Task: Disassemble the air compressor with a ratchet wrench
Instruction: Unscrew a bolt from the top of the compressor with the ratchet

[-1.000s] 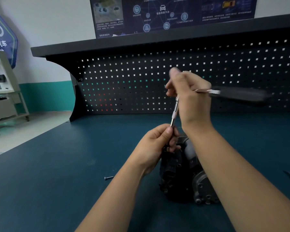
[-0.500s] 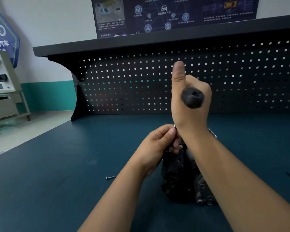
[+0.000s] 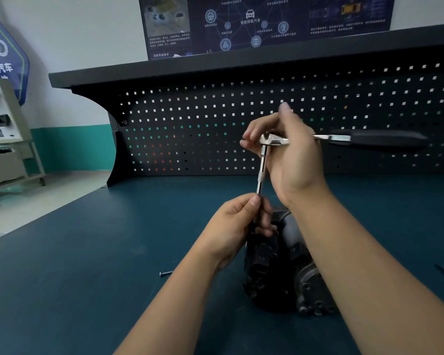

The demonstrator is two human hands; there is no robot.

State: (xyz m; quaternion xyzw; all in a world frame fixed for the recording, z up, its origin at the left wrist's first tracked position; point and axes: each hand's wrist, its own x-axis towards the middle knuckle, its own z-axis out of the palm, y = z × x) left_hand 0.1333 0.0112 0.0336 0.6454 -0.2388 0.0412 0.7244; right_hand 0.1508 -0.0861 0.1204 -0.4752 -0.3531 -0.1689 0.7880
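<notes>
Sign point(image 3: 3, 65) reads 网联汽车; right hand point(image 3: 295, 160) and left hand point(image 3: 237, 226) grip ratchet wrench point(image 3: 273, 140).

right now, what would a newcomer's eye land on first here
First the ratchet wrench, its chrome head held mid-frame by the right hand, black handle pointing right. Its extension bar runs down to the left hand, which pinches it just above the dark air compressor on the blue bench. A loose screw lies left of it.
</notes>
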